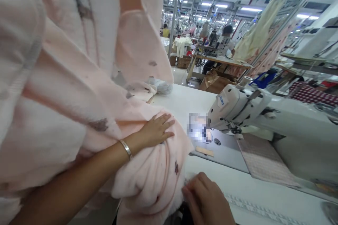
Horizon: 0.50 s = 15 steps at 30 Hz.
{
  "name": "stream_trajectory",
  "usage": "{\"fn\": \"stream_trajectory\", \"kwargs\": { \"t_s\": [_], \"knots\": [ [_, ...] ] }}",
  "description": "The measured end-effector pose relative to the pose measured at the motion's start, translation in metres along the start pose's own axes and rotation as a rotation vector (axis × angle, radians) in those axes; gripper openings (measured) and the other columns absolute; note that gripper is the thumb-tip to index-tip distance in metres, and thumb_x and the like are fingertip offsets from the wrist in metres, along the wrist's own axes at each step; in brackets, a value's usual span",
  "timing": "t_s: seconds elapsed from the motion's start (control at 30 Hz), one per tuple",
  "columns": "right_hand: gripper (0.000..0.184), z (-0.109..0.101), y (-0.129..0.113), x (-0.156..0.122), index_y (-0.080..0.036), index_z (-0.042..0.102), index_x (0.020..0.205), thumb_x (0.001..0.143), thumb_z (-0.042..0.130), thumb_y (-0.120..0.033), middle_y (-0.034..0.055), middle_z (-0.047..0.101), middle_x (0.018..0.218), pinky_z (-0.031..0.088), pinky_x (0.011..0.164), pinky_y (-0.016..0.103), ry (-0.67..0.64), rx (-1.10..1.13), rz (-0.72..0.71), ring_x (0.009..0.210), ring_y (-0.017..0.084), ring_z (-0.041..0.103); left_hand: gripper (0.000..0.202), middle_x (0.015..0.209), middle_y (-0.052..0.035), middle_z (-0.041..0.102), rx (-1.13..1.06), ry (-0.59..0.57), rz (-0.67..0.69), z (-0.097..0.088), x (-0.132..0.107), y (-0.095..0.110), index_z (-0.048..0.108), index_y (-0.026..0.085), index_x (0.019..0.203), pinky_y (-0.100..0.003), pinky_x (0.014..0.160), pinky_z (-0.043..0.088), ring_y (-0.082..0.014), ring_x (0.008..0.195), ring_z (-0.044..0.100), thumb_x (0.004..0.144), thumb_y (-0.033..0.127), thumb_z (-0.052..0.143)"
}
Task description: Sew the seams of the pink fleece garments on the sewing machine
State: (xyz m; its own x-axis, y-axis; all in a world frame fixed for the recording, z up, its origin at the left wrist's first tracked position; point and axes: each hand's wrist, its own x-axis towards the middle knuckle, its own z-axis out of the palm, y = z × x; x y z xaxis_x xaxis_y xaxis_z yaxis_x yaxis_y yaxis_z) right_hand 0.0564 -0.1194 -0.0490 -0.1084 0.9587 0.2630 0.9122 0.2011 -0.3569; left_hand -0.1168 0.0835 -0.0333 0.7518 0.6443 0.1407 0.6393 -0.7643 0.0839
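A large pink plush fabric (148,179) with small dark printed motifs is bunched over the near left side of the white sewing table. My left hand (158,130), with a bracelet at its wrist, lies flat on the fabric with its fingers spread. By the fabric's right edge, my right hand (207,197) has its fingers bent and drawn together. What lies between those fingertips is hidden. A white sewing machine (245,112) stands to the right, its lit needle area partly blurred out.
More pink fabric (60,88) hangs high on the left and blocks the view there. A striped cloth (266,160) lies under the machine arm. Beyond the table are a cardboard box (218,81), metal poles, other workstations and a seated person (227,40).
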Motion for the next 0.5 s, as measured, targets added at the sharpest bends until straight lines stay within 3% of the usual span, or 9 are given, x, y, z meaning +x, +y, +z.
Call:
{"fn": "stream_trajectory", "kwargs": {
  "t_s": [0.07, 0.17, 0.27, 0.33, 0.4, 0.47, 0.5],
  "knots": [
    [0.020, -0.006, -0.003, 0.006, -0.023, 0.051, 0.081, 0.092, 0.037, -0.032, 0.0014, 0.060, 0.077, 0.045, 0.059, 0.025, 0.017, 0.108, 0.056, 0.066, 0.015, 0.058, 0.045, 0.141, -0.0099, 0.033, -0.002, 0.027, 0.002, -0.004, 0.004, 0.001, 0.039, 0.021, 0.132, -0.044, 0.105, 0.029, -0.0231, 0.131, 0.029, 0.093, 0.043, 0.038],
    [0.028, -0.006, -0.009, 0.009, -0.021, 0.053, 0.090, 0.082, 0.052, -0.048, 0.0029, 0.061, 0.077, 0.043, 0.059, 0.031, 0.089, 0.029, 0.076, 0.067, 0.020, 0.057, 0.042, 0.141, -0.0101, 0.033, -0.003, 0.091, -0.019, -0.010, 0.002, 0.009, 0.039, 0.019, 0.132, -0.044, 0.105, 0.028, -0.0224, 0.131, 0.028, 0.096, 0.038, 0.028],
    [0.025, 0.001, -0.022, 0.016, -0.022, 0.054, 0.076, 0.082, 0.050, -0.046, 0.0026, 0.058, 0.072, 0.041, 0.060, 0.035, 0.010, 0.099, 0.079, 0.068, 0.023, 0.055, 0.044, 0.140, -0.0093, 0.035, 0.000, 0.126, -0.024, -0.017, 0.001, 0.017, 0.039, 0.016, 0.131, -0.037, 0.105, 0.029, -0.0201, 0.130, 0.030, 0.096, 0.035, 0.022],
    [0.025, 0.000, -0.026, 0.021, -0.022, 0.052, 0.071, 0.085, 0.043, -0.041, 0.0013, 0.057, 0.068, 0.043, 0.061, 0.032, 0.003, 0.427, 0.239, 0.066, 0.020, 0.054, 0.043, 0.138, -0.0096, 0.038, 0.006, 0.129, -0.008, -0.023, 0.004, 0.017, 0.042, 0.012, 0.128, -0.034, 0.106, 0.028, -0.0193, 0.130, 0.031, 0.096, 0.033, 0.023],
    [0.026, -0.011, -0.018, 0.022, -0.022, 0.051, 0.078, 0.084, 0.040, -0.044, 0.0016, 0.059, 0.074, 0.046, 0.061, 0.029, 0.076, 0.760, 0.466, 0.069, 0.018, 0.057, 0.040, 0.136, -0.0114, 0.040, 0.011, 0.120, 0.008, -0.030, 0.009, 0.015, 0.044, 0.009, 0.126, -0.036, 0.107, 0.028, -0.0202, 0.130, 0.031, 0.096, 0.031, 0.029],
    [0.030, -0.031, 0.006, 0.018, -0.021, 0.049, 0.090, 0.084, 0.038, -0.048, 0.0038, 0.063, 0.085, 0.050, 0.063, 0.030, 0.120, 0.936, 0.643, 0.075, 0.020, 0.061, 0.041, 0.136, -0.0112, 0.039, 0.011, 0.098, 0.013, -0.035, 0.012, 0.014, 0.044, 0.008, 0.126, -0.036, 0.107, 0.028, -0.0209, 0.130, 0.030, 0.097, 0.030, 0.027],
    [0.033, -0.043, 0.022, 0.013, -0.021, 0.049, 0.094, 0.083, 0.039, -0.051, 0.0046, 0.064, 0.087, 0.050, 0.062, 0.032, 0.082, 0.971, 0.703, 0.074, 0.021, 0.062, 0.042, 0.137, -0.0097, 0.039, 0.010, 0.080, 0.011, -0.036, 0.010, 0.016, 0.044, 0.009, 0.127, -0.034, 0.107, 0.027, -0.0207, 0.130, 0.029, 0.097, 0.031, 0.025]
  ]
}}
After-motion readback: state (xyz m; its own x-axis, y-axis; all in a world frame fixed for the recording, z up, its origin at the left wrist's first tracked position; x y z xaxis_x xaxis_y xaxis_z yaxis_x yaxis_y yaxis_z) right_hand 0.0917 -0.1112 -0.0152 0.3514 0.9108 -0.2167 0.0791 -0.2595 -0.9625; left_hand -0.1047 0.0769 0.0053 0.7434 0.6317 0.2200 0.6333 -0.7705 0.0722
